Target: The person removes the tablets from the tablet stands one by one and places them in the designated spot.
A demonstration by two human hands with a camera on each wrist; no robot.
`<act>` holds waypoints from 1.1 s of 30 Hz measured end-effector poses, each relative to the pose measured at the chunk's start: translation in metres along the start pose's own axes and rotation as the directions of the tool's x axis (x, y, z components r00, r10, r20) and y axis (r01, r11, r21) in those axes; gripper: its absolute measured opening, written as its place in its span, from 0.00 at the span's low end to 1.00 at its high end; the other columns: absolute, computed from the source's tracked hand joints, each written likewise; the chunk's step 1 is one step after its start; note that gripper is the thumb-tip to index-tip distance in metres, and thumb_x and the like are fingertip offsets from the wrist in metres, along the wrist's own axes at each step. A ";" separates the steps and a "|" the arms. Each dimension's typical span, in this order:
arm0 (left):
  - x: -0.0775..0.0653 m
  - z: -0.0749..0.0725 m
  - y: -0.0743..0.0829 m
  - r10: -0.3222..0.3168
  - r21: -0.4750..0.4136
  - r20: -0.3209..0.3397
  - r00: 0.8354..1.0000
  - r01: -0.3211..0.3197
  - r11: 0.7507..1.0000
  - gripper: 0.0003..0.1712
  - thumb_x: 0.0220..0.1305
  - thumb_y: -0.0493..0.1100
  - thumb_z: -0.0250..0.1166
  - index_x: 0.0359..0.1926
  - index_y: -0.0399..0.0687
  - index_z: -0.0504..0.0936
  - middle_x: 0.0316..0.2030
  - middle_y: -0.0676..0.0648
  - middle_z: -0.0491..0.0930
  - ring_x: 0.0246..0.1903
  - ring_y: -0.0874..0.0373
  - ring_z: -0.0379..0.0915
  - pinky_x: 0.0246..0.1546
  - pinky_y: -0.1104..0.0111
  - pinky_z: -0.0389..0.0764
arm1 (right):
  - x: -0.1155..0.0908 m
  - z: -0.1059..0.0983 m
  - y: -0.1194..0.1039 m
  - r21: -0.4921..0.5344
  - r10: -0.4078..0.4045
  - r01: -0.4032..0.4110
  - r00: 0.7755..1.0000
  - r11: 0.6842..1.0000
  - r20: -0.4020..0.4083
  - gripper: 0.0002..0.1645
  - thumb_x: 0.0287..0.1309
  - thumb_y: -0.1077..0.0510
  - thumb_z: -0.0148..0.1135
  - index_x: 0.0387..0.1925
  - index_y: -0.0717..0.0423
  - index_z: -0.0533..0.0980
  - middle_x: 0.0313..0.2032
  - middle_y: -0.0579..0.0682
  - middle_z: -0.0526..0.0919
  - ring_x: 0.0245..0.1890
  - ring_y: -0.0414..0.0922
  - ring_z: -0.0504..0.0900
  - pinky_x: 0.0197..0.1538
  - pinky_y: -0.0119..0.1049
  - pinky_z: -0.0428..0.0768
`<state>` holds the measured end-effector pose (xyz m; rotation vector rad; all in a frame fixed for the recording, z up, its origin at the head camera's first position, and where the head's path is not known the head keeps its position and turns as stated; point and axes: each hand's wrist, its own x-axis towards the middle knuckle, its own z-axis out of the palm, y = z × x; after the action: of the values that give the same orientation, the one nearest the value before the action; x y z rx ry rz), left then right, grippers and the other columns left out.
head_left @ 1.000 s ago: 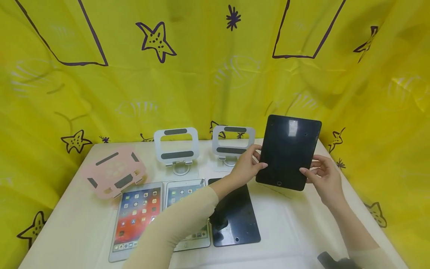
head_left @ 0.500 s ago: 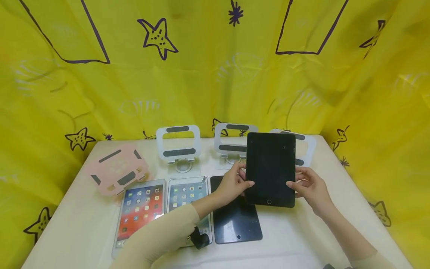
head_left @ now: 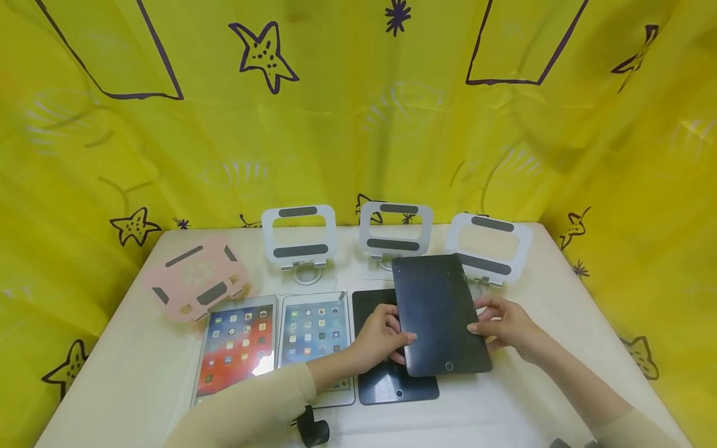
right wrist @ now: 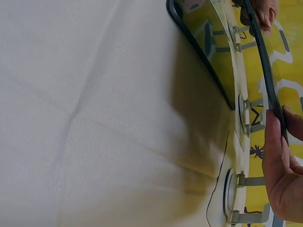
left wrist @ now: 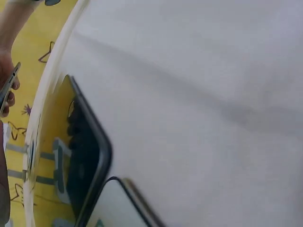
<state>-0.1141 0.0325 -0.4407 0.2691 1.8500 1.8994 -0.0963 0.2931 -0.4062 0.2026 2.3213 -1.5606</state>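
Observation:
Both hands hold a black tablet [head_left: 439, 311] by its lower side edges, its home button toward the person. My left hand [head_left: 381, 336] pinches the left edge, thumb on the front. At the right edge, my right hand [head_left: 506, 326] grips likewise; the right wrist view has its fingers [right wrist: 273, 142] against the thin tablet seen edge-on. The held tablet overlaps a second black tablet [head_left: 386, 386] lying on the table, and hides part of it. Left of that lie two white tablets, one with a red-and-blue screen [head_left: 235, 342] and one with a pale blue screen [head_left: 316, 330].
Along the back of the white table [head_left: 129, 348] stand a pink tablet stand [head_left: 196, 267], a left silver stand [head_left: 299, 251], a middle silver stand [head_left: 394, 245] and a right silver stand [head_left: 482, 263]. A yellow curtain [head_left: 336, 143] hangs behind and at the sides.
The held black tablet has come left and down from the right side, now overlapping the lying black tablet. Both hands moved with it. The right silver stand, hidden earlier, is now visible.

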 end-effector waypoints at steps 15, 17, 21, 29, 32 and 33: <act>-0.022 0.011 -0.021 -0.096 -0.007 -0.049 0.994 0.096 0.995 0.31 0.51 0.27 0.69 0.52 0.29 0.62 0.27 0.46 0.68 0.18 0.60 0.74 0.17 0.65 0.81 | -0.003 0.003 0.013 -0.015 0.107 -0.106 0.982 0.994 0.154 0.33 0.47 0.65 0.70 0.51 0.71 0.63 0.28 0.51 0.73 0.19 0.42 0.76 0.23 0.36 0.81; -0.023 0.013 -0.023 -0.098 -0.017 -0.052 0.994 0.098 0.995 0.31 0.50 0.26 0.69 0.52 0.29 0.62 0.26 0.46 0.68 0.19 0.60 0.75 0.17 0.64 0.82 | -0.004 0.003 0.015 -0.015 0.097 -0.096 0.980 0.995 0.174 0.33 0.47 0.65 0.70 0.50 0.71 0.62 0.28 0.50 0.73 0.19 0.42 0.76 0.23 0.36 0.81; -0.018 0.017 -0.028 -0.090 -0.023 -0.055 0.994 0.089 0.996 0.31 0.50 0.26 0.68 0.52 0.28 0.62 0.26 0.47 0.67 0.21 0.59 0.77 0.18 0.64 0.82 | -0.002 0.000 0.020 -0.030 0.093 -0.090 0.979 0.996 0.179 0.32 0.48 0.64 0.69 0.50 0.72 0.62 0.28 0.50 0.73 0.19 0.41 0.76 0.23 0.36 0.81; -0.003 0.031 -0.030 -0.074 0.006 -0.058 0.996 0.075 0.997 0.28 0.49 0.25 0.69 0.50 0.28 0.65 0.26 0.47 0.69 0.20 0.51 0.80 0.18 0.64 0.82 | 0.003 -0.017 0.034 -0.060 0.147 -0.138 0.973 0.989 0.181 0.31 0.51 0.64 0.67 0.51 0.73 0.61 0.29 0.49 0.75 0.22 0.42 0.75 0.25 0.37 0.82; 0.005 0.036 -0.029 -0.076 0.033 -0.054 0.996 0.078 0.996 0.25 0.50 0.27 0.69 0.47 0.29 0.66 0.25 0.47 0.71 0.18 0.53 0.79 0.17 0.64 0.82 | 0.004 -0.024 0.039 -0.057 0.161 -0.153 0.970 0.987 0.183 0.31 0.51 0.65 0.67 0.51 0.73 0.61 0.29 0.49 0.75 0.23 0.42 0.77 0.27 0.39 0.83; 0.007 0.038 -0.029 -0.083 0.046 -0.052 0.995 0.085 0.995 0.24 0.50 0.27 0.69 0.46 0.30 0.67 0.24 0.48 0.72 0.17 0.54 0.79 0.17 0.65 0.82 | 0.005 -0.027 0.041 -0.057 0.166 -0.158 0.969 0.986 0.185 0.30 0.51 0.65 0.67 0.50 0.73 0.61 0.29 0.49 0.75 0.24 0.42 0.77 0.27 0.39 0.83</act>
<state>-0.0976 0.0692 -0.4680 0.1577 1.9108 1.8231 -0.0938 0.3330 -0.4340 0.2178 2.1319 -1.3870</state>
